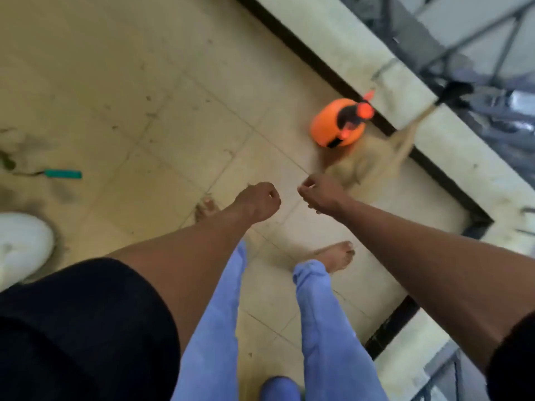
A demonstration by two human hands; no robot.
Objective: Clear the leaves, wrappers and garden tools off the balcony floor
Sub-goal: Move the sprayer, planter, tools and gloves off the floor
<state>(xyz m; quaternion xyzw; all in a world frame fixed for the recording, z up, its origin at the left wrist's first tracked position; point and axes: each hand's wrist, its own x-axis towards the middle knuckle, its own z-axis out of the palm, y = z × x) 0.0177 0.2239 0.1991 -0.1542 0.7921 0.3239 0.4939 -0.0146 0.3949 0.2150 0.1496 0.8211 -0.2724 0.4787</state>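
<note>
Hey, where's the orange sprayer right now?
The orange sprayer stands on the floor at the right of the head view, close beside the wall, next to the broom.

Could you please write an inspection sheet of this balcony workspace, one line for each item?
Surface: tiled floor, beige, with dirt specks and dark stains at the left edge.
Job's things: teal-handled tool lying on the floor at left; no leaves or wrappers clearly seen.
Clutter: orange sprayer by the parapet; broom, blurred, leaning there; white object at left.
Hands: left hand and right hand both with curled fingers, nothing visible in them.
Cables: nothing seen.
Surroundings: parapet ledge with metal railing.
</note>
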